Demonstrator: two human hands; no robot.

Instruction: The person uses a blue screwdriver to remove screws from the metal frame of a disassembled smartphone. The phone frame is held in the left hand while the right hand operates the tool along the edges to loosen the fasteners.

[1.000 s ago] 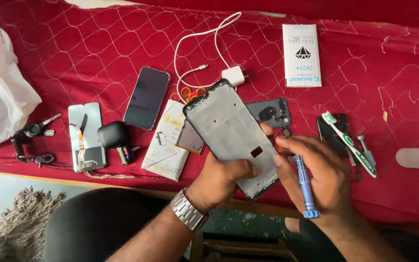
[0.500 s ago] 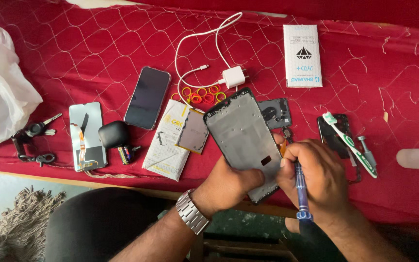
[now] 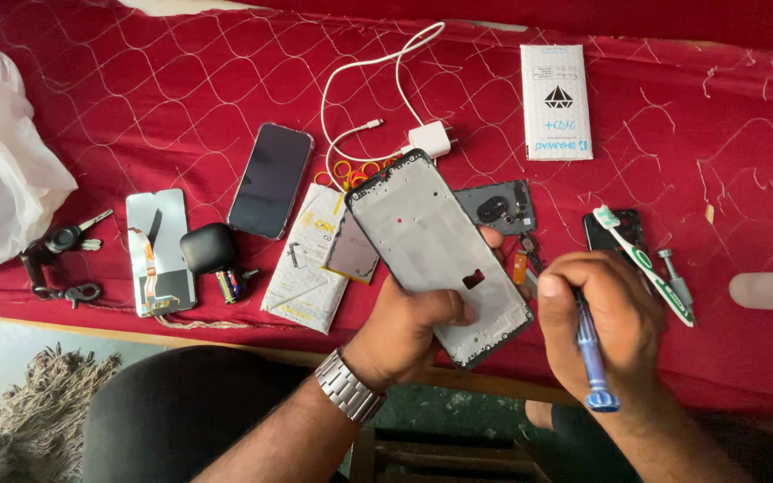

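Since the earlier frame, the right hand has drawn slightly away from the phone frame, fingers wrapped around a blue screwdriver. The left hand grips the frame's lower end. Its long axis slants up-left, lying just left of the right hand above the red cloth.
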